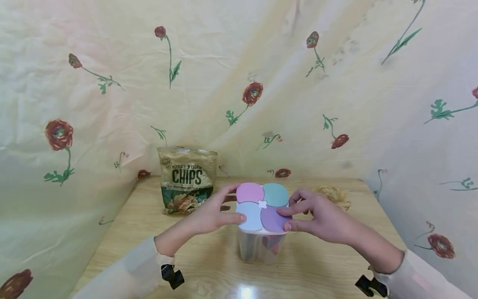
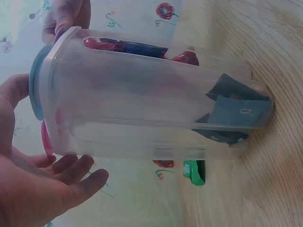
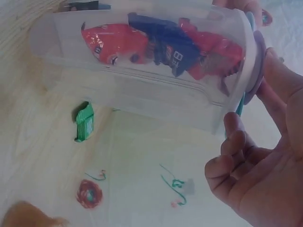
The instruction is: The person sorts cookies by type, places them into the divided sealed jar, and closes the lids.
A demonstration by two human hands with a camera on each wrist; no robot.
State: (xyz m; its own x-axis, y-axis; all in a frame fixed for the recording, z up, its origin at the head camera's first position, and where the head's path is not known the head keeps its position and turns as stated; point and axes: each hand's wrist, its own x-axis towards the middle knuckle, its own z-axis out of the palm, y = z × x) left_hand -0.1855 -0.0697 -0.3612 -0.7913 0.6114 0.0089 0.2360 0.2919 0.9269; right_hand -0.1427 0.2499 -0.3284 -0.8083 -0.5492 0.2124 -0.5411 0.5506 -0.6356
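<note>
Here both hands are at the lid (image 1: 262,206) of a clear plastic container (image 1: 261,246) standing upright near the front middle of the wooden table (image 1: 209,265), its long axis vertical and the lid facing up. The lid has four petal-shaped flaps: pink and teal at the back, pale blue and purple at the front. The left hand (image 1: 210,211) has its thumb laid on the pale blue flap and its fingers reaching round toward the pink one; the fingers are fairly straight and rest against the lid rather than gripping it. The right hand (image 1: 317,216) has its fingers bent, thumb and fingertips on the edge of the purple flap, apparently a light pinch at the rim. The right wrist view shows red and blue wrappers inside the container; the left wrist view shows a dark blue-grey packet near its base. Judged step: the lid is being worked with all four flaps shut. Lifting a flap would call for the left hand bracing the container. A chips bag (image 1: 186,180) stands behind and to the left, and a pale yellowish heap (image 1: 334,195) lies behind the right hand.
</note>
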